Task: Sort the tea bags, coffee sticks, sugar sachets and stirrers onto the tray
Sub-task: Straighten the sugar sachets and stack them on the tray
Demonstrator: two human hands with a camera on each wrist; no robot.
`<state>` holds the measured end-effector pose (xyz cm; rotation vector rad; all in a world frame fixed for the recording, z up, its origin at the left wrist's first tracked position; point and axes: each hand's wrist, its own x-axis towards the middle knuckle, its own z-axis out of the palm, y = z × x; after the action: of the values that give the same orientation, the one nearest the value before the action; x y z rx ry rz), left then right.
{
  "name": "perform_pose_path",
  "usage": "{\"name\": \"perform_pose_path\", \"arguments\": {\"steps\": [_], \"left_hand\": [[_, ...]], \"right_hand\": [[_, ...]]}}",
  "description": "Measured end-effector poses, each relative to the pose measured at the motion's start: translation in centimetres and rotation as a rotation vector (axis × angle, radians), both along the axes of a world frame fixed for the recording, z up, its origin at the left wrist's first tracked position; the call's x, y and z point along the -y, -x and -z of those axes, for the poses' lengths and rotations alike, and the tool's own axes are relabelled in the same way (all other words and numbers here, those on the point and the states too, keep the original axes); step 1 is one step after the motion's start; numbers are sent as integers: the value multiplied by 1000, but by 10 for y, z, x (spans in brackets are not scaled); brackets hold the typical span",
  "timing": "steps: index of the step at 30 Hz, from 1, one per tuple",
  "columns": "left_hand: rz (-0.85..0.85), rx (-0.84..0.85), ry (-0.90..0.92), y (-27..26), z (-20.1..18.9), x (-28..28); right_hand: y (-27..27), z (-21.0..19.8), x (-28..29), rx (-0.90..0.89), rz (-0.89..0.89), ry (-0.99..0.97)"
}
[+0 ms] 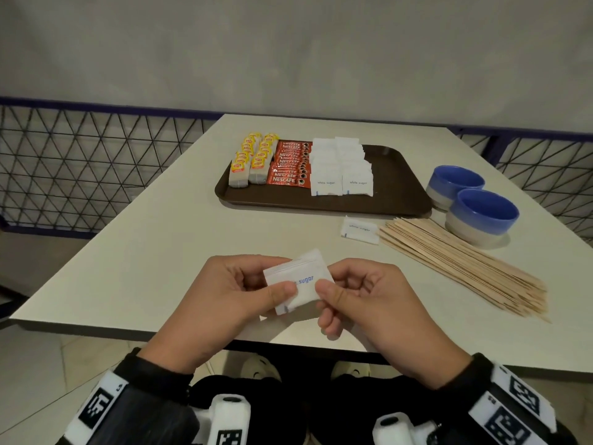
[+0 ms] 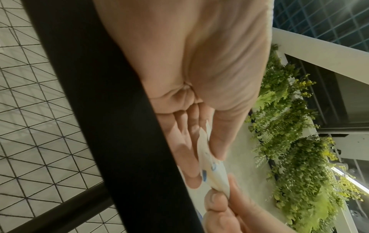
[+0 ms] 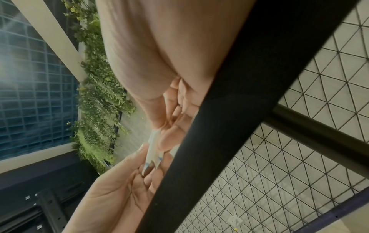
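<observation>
Both hands hold a small stack of white sugar sachets [image 1: 298,285] just above the table's near edge. My left hand [image 1: 237,290] pinches its left side, thumb on top; my right hand [image 1: 359,293] pinches its right side. The wrist views show the sachets [image 2: 209,165] [image 3: 153,148] edge-on between fingers and thumbs. On the brown tray [image 1: 398,184] stand rows of yellow-tagged tea bags [image 1: 252,159], red coffee sticks [image 1: 290,163] and sugar sachets [image 1: 341,167]. One loose sugar sachet [image 1: 359,231] lies in front of the tray, beside a pile of wooden stirrers [image 1: 462,261].
Two blue-and-white bowls [image 1: 481,216] [image 1: 454,184] stand right of the tray. The tray's right part is bare. A wire-mesh railing [image 1: 96,165] runs behind the white table [image 1: 144,252]. My lap lies below the near edge.
</observation>
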<state>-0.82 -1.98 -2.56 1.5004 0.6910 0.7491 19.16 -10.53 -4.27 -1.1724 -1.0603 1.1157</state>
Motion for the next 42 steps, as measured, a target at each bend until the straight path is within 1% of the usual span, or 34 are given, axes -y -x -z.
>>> {"name": "perform_pose_path", "arguments": {"steps": [6,11,14,16,19,23,27,29,31,32,35,36,38,40,42], "left_hand": [[34,6,19,2,-1,-1],[-29,40,14,0,-1,0],[-51,69,58,1,0,-2],[-3,53,69,1,-1,-3],[67,-4,24,-1,-4,0],[21,-28,-7,-2,-5,2],[14,-36,-29,0,-6,3],[20,-56,-49,0,-5,2],[41,-101,-92,-1,-3,3],[50,-116,-111,-2,-3,3],[66,-123,-128,-3,-3,3],[71,-115,-124,-3,-4,3],[82,-74,-78,-3,-5,2],[49,-4,-6,-3,-3,0],[-31,47,34,-2,-3,-3]], "right_hand": [[-1,0,0,2,-27,14],[3,-1,0,67,-35,21],[1,-2,-1,17,-33,13],[0,-4,0,-30,-9,4],[0,-5,1,-41,6,2],[1,-6,2,4,8,6],[6,-11,3,49,46,20],[6,-14,1,132,51,47],[1,-23,-1,252,-20,104],[-4,-30,-2,361,-71,130],[-17,-58,-11,771,-239,192],[-19,-68,-16,851,-300,207],[-24,-89,-32,931,-411,233],[-36,-109,-54,1001,-421,269],[-55,-125,-82,1070,-300,262]]}}
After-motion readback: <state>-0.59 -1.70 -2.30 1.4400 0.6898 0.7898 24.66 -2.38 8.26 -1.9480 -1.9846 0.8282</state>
